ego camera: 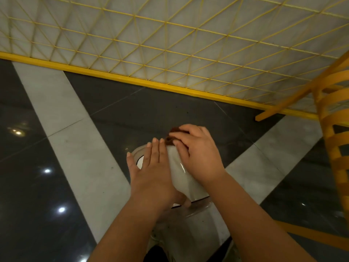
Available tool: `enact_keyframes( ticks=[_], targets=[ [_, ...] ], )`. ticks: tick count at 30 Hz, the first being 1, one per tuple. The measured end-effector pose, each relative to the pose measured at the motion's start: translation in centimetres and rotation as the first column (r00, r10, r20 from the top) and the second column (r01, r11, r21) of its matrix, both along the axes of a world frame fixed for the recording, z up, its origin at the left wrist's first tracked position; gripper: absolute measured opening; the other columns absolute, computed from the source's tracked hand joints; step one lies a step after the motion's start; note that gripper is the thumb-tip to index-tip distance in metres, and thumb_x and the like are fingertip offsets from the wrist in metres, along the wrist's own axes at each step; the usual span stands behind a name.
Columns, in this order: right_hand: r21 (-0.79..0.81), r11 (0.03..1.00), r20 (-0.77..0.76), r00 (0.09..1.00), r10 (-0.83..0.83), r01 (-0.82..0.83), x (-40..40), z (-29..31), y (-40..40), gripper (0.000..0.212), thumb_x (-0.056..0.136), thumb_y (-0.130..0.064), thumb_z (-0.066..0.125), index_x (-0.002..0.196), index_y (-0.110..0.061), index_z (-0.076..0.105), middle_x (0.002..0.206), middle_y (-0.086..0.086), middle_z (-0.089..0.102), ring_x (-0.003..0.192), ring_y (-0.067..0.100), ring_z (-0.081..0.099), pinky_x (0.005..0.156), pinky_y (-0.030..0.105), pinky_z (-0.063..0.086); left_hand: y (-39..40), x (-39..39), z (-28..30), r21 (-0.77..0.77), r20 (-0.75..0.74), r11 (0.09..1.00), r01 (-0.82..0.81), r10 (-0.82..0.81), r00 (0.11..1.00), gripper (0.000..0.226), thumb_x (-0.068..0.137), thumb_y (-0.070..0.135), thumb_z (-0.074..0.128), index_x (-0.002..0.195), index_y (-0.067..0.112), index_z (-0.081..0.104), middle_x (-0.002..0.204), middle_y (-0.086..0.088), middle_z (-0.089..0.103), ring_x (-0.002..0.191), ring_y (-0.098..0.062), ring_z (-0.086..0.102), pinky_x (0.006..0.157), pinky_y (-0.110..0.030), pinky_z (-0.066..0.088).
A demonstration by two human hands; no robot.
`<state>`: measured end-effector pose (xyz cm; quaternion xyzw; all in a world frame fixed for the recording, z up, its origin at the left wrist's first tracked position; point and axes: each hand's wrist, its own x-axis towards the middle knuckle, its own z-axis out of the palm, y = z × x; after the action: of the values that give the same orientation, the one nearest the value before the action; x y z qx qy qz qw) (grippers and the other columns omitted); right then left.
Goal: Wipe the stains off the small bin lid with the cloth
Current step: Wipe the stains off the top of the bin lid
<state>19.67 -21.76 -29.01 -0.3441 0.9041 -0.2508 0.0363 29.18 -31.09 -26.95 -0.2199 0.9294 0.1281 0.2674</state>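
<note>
Your 2 hands are both on the small white bin lid (179,173), which sits low in front of you, over the gray and white floor (75,148). Your left hand (151,173) lies flat on the left side of the lid. Its fingers are straight and close together, and its thumb hooks down by the lid's near edge. It is pressing, not grabbing. Your right hand (198,154) is on the far right part of the lid. Its fingers are bent and pinch a small brown cloth (171,138) against the top of the lid. Most of the cloth hides under those fingers, so only a little bit pokes out, just past the tips of your left fingers. Between your 2 hands you can see a shiny strip of the lid. No stains can be made out there. Beyond your right hand stands a yellow wire fence (170,53) with a yellow bar at the bottom. Off to the right of your right arm is a yellow wooden chair (332,129).
</note>
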Motion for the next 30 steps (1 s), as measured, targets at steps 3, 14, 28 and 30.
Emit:
enact_keyframes(
  ticks=[3,14,28,30],
  targets=[
    [-0.076,0.973,0.234,0.953,-0.195,0.218,-0.9,-0.6,0.4,0.026,0.096,-0.027,0.052,0.117,-0.027,0.067,0.121,-0.007,0.058,0.112,0.011,0.047,0.094,0.016,0.032,0.0,0.0,-0.1,0.003,-0.009,1.000,-0.003,0.003,1.000,0.145,0.054,0.078,0.067,0.145,0.020,-0.030,0.158,0.002,-0.024,0.146,-0.019,-0.020,0.113,-0.062,-0.008],
    [-0.094,0.760,0.611,0.640,-0.466,0.644,7.3,-3.7,7.4,0.028,0.097,-0.026,0.050,0.123,-0.034,0.060,0.109,-0.018,0.055,0.095,-0.012,0.049,0.089,0.006,0.039,-1.4,-0.3,1.1,-0.060,0.041,0.994,0.093,-0.091,0.995,0.145,0.054,0.069,0.074,0.144,0.027,-0.032,0.157,0.003,-0.030,0.143,-0.022,-0.028,0.110,-0.061,-0.013],
    [-0.356,0.724,0.565,0.753,-0.336,0.590,8.6,-2.1,5.4,0.028,0.092,-0.020,0.060,0.116,-0.035,0.066,0.113,-0.017,0.058,0.105,-0.004,0.055,0.095,0.009,0.039,0.9,-0.3,0.5,0.059,0.076,0.993,0.107,-0.111,0.991,0.145,0.058,0.079,0.062,0.134,0.020,-0.046,0.147,0.000,-0.047,0.142,-0.018,-0.032,0.114,-0.058,-0.011],
    [-0.278,0.702,0.619,0.681,-0.391,0.655,6.3,-2.3,4.8,0.027,0.094,-0.024,0.057,0.119,-0.030,0.065,0.111,-0.016,0.056,0.099,-0.005,0.053,0.090,0.003,0.036,1.0,-0.4,0.4,0.067,0.090,0.992,0.104,-0.110,0.990,0.147,0.057,0.081,0.062,0.129,0.021,-0.051,0.146,0.000,-0.048,0.141,-0.017,-0.033,0.114,-0.058,-0.012]
  ],
)
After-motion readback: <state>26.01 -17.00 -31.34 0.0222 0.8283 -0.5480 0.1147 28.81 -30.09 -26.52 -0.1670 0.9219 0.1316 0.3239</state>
